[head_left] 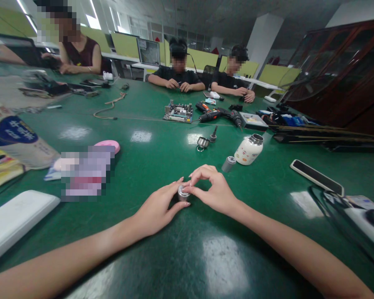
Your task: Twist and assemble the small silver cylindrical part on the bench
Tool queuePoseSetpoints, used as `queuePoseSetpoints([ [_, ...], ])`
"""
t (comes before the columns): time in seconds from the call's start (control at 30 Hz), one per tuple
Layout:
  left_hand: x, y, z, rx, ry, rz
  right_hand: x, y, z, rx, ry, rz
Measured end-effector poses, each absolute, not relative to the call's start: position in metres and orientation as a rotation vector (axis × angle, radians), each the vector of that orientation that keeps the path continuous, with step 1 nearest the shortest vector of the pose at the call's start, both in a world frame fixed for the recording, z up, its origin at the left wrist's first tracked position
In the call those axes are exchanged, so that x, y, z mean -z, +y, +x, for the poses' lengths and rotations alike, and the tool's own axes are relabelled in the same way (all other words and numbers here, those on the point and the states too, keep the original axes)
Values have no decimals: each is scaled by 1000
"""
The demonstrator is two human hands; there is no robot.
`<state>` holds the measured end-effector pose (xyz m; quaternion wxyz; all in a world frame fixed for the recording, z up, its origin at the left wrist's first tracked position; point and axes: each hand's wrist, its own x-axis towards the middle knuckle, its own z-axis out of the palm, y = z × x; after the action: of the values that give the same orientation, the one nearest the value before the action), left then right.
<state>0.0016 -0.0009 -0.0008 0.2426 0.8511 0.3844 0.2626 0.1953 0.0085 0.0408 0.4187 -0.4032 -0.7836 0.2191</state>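
My left hand (pixel 157 209) wraps its thumb and fingers round a small silver metal cylinder (pixel 183 195) that stands upright on the green table. My right hand (pixel 215 189) bends over the cylinder's top, thumb and index fingertips closed together at its rim; whatever they pinch is too small to make out. Beyond my right hand stands a grey cylinder (pixel 228 164) beside a white patterned bottle (pixel 249 150), whose metal mouth is uncovered. Farther forward lie a metal cup-shaped lid with a ring (pixel 202 143) and a small dark grey stemmed part (pixel 213 134).
A circuit board (pixel 178 112) and power drills (pixel 216 114) lie farther back. To the right are a phone (pixel 317 177) and cables; to the left, a white box-like object (pixel 20 222), a pink item (pixel 109 145) and a printed bag (pixel 21 137). Several people sit across the table.
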Motion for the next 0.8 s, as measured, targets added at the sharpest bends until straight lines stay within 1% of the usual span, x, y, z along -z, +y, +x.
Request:
queuePoseSetpoints([
  [0.1,2,-1,1,-726,1063,2327,-38,7,192,-561,-1857,-1068],
  [0.27,1,-1,2,-716,1063,2299,-39,6,192,-680,-1760,-1050],
  [0.43,1,0,2,-729,1057,2306,-36,6,192,-651,-1851,-1061],
  [0.8,0,0,1,-711,1053,2339,-41,13,195,-638,-1718,-972],
])
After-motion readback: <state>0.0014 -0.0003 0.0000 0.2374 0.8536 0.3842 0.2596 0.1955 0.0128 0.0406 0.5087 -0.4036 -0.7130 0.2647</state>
